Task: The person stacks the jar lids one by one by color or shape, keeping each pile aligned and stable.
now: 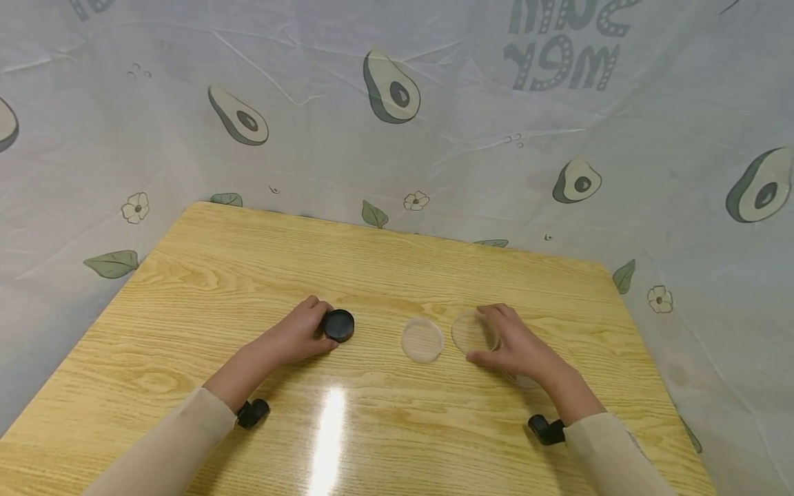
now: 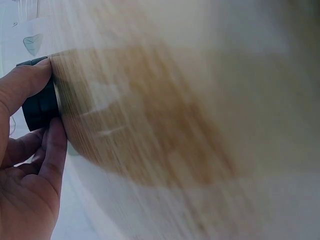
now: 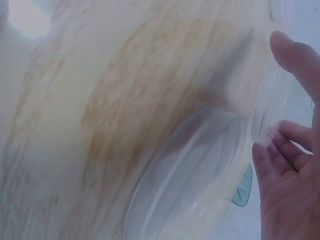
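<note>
Two hands are laid on a wooden table (image 1: 205,275), which is backed by a grey cloth (image 1: 496,103) printed with avocados. Nothing is stacked or closed yet, as far as can be judged: every piece lies apart on the wood.

A clear round lid (image 1: 474,332) is held on edge by the right hand (image 1: 517,348), with the thumb at its near rim and the fingers curled over its far rim; in the right wrist view the ribbed rim (image 3: 267,117) is seen pinched between thumb and fingertips. A second clear dish (image 1: 422,339) lies flat just beside it, untouched, between the two hands. A further clear rim is glimpsed under the right palm, though what it is cannot be told.

A small black cap (image 1: 338,325) is gripped by the left hand (image 1: 298,335), thumb and fingers curled round its side while it rests on the table; the same grip is shown in the left wrist view (image 2: 41,107).

The work is judged to be at an early stage: both pieces are grasped, neither is lifted clear.
</note>
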### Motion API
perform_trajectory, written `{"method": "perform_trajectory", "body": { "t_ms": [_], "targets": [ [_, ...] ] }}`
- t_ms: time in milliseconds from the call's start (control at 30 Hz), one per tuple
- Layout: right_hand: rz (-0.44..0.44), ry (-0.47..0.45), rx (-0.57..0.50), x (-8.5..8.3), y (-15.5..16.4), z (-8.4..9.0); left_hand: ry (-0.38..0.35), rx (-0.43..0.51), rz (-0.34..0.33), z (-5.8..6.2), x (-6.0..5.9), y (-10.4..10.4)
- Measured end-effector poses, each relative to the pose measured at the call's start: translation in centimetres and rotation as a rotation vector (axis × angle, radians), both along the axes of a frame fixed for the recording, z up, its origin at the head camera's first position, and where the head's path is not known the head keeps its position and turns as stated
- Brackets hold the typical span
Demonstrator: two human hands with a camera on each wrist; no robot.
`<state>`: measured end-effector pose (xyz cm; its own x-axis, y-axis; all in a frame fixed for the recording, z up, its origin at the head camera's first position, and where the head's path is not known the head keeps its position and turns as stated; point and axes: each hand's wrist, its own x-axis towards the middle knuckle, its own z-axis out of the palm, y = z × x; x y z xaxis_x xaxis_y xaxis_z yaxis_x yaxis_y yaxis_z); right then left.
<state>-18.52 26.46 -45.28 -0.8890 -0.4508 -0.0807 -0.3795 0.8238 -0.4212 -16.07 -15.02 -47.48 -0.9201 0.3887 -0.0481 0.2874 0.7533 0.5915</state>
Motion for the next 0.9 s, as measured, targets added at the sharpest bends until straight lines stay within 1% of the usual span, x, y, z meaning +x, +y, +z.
{"method": "perform_trajectory", "body": {
  "t_ms": [267,600,900],
  "targets": [
    [-0.013,0.014,-0.004,1.1,0.7,0.6,-0.001,-0.013,-0.002,-0.3,0.2,-0.3],
    [-0.049,0.040,-0.018,3.1,2.9,0.8,0.030,-0.011,-0.008,-0.4,0.4,-0.5],
    [-0.078,0.080,-0.018,4.7,4.9,1.1,0.003,-0.002,-0.006,-0.6,0.3,-0.4]
  ]
}}
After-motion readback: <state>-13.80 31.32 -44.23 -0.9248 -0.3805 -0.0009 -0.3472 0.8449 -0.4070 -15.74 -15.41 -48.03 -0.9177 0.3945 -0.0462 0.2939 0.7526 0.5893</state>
